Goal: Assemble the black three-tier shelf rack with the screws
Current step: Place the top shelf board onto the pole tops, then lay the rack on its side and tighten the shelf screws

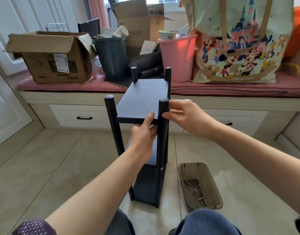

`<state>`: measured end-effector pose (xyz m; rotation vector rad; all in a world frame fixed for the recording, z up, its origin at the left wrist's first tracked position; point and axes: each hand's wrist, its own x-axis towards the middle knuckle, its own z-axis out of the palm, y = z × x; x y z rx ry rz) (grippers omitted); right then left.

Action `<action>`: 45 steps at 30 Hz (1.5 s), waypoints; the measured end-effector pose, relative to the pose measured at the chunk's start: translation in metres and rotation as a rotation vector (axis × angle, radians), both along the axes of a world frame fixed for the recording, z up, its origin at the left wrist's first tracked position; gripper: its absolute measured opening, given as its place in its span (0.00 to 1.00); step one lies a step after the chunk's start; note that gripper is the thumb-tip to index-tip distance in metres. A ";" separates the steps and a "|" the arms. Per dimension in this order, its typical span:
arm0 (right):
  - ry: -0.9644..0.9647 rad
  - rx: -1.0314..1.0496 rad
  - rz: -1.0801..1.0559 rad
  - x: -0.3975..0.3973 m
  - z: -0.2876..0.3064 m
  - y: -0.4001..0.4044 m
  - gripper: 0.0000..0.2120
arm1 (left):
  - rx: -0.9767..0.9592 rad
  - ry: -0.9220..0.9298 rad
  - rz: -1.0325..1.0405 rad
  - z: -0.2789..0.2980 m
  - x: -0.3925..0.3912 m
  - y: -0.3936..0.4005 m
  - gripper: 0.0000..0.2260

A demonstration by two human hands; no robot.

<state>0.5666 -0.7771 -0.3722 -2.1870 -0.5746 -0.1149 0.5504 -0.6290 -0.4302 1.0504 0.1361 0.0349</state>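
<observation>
Rack [142,106] upright on tiled floor [44,167]

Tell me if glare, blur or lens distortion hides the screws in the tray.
Head view: soft daylight from the window behind; screws readable inside the translucent brown plastic tray, faint sheen on the floor tiles beside it; wide-angle bending at frame edges; no notable blur.

Home: window seat [69,86], drawers [81,116]
</observation>
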 end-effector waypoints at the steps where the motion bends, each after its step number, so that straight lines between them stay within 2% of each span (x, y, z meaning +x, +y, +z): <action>1: 0.012 0.028 -0.009 -0.001 -0.001 0.000 0.10 | -0.012 -0.002 -0.007 0.000 -0.001 0.001 0.18; 5: 0.074 0.157 -0.056 -0.004 -0.012 -0.012 0.16 | -0.005 -0.028 -0.026 0.000 -0.001 0.003 0.24; 7: 0.086 0.200 -0.115 -0.004 -0.027 -0.027 0.16 | -0.004 -0.047 -0.017 -0.001 -0.001 0.002 0.28; 9: 0.125 0.199 -0.182 -0.004 -0.052 -0.043 0.14 | -0.008 -0.062 -0.007 -0.003 0.001 0.001 0.27; 15: 0.352 0.055 -0.333 0.007 -0.165 -0.076 0.12 | -0.023 -0.067 0.004 -0.007 0.007 0.002 0.24; 20: 0.572 -0.122 -0.378 0.020 -0.260 -0.082 0.14 | 0.012 -0.087 0.041 -0.010 0.007 -0.005 0.22; 24: 0.754 -0.247 -0.408 0.018 -0.317 -0.075 0.07 | 0.001 -0.095 0.050 -0.011 0.008 -0.007 0.12; 26: 0.821 -0.313 -0.404 0.016 -0.340 -0.070 0.14 | 0.001 -0.101 0.046 -0.010 0.008 -0.007 0.11; 28: 0.852 -0.350 -0.398 0.012 -0.356 -0.066 0.09 | 0.004 -0.103 0.045 -0.011 0.009 -0.007 0.11; 31: 0.852 -0.365 -0.418 0.007 -0.374 -0.059 0.19 | 0.008 -0.104 0.052 -0.011 0.008 -0.009 0.10; 34: 0.858 -0.342 -0.433 0.002 -0.381 -0.048 0.21 | 0.016 -0.106 0.073 -0.011 0.007 -0.011 0.09; 39: 0.925 -0.261 -0.328 -0.008 -0.385 -0.023 0.29 | 0.012 -0.103 0.066 -0.010 0.005 -0.011 0.09; 42: 0.908 -0.242 -0.277 -0.013 -0.391 -0.007 0.24 | 0.004 -0.097 0.061 -0.010 0.003 -0.010 0.10; 45: 0.897 -0.169 -0.232 -0.012 -0.398 0.004 0.13 | -0.007 -0.093 0.043 -0.010 0.003 -0.010 0.10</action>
